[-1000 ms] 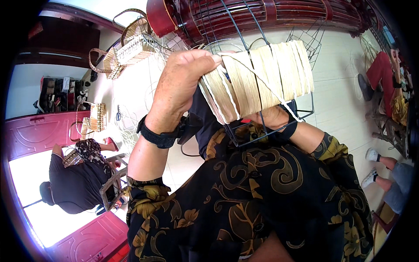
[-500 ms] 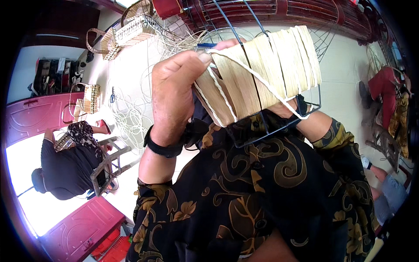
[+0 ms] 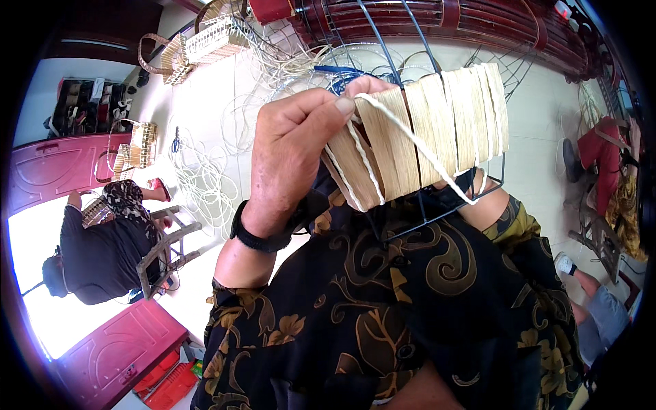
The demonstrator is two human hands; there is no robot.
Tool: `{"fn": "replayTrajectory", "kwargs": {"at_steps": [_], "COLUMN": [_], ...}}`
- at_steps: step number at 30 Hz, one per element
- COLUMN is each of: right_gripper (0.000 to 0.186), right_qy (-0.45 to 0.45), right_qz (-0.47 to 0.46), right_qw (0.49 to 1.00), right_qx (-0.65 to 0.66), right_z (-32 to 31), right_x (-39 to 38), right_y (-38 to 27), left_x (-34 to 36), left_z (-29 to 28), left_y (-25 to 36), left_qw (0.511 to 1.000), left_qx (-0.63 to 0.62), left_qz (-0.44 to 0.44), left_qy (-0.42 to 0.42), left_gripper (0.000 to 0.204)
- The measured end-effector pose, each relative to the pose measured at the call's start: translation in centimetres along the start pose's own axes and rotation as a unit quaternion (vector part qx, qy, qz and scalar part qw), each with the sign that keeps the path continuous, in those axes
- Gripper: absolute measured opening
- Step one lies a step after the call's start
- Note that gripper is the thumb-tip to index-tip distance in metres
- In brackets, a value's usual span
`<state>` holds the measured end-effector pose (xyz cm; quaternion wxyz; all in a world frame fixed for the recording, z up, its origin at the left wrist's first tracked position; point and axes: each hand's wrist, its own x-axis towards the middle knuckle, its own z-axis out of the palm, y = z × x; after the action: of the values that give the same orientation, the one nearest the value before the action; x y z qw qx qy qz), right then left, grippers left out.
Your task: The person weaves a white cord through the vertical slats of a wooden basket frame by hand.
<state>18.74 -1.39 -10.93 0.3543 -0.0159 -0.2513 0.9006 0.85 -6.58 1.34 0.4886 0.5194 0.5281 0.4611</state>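
My left hand pinches a twisted white cord between thumb and finger at the panel's upper left corner. From there the cord slants down across the panel to its lower right edge. The panel is made of flat, pale straw-coloured strips, wrapped around a dark wire frame. More white cord runs between the strips at both ends. My right forearm goes in behind the panel, so most of that hand is hidden. Fingertips show past the panel's top edge; I cannot tell which hand's they are.
Loose pale strands lie coiled on the floor, with blue strips beyond the panel. Woven baskets stand at the far left. A person in dark clothes sits at left by a wooden stool. A dark red bench spans the back.
The panel and frame have shifted slightly right and toward me, tilting a little, and my left hand has moved with them. It keeps its pinch on the cord.
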Motion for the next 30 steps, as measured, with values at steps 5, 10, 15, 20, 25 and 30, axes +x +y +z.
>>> {"fn": "replayTrajectory", "kwargs": {"at_steps": [5, 10, 15, 20, 25, 30], "right_gripper": [0.075, 0.055, 0.036, 0.025, 0.02, 0.006], "right_qy": [0.057, 0.041, 0.037, 0.042, 0.126, 0.314], "right_qz": [0.001, -0.023, -0.017, 0.069, 0.015, -0.273], "right_qw": [0.991, 0.995, 0.995, 0.974, 0.983, 0.909], "right_qx": [-0.121, -0.087, -0.091, -0.212, -0.134, -0.03], "right_z": [2.6, 1.4, -0.8, 0.5, 0.2, -3.4], "right_x": [-0.3, -1.0, -2.5, -8.7, -20.4, -34.9], "right_y": [-1.2, -0.1, 0.9, -1.0, -4.7, -6.8], "left_x": [0.7, 2.3, 4.0, 7.6, 9.1, 8.2], "left_z": [0.1, 0.2, -0.6, -3.5, -7.0, -6.6], "left_y": [-0.1, -0.5, -0.7, -2.2, -2.7, -2.3], "left_qw": [0.997, 0.992, 0.996, 0.995, 0.983, 0.973], "left_qx": [0.065, 0.09, 0.04, -0.064, -0.146, -0.168], "left_qz": [0.052, 0.081, 0.065, 0.049, 0.035, 0.054], "left_qy": [0.007, 0.026, 0.043, 0.055, 0.103, 0.146], "left_gripper": [0.031, 0.029, 0.021, 0.016, 0.022, 0.021]}}
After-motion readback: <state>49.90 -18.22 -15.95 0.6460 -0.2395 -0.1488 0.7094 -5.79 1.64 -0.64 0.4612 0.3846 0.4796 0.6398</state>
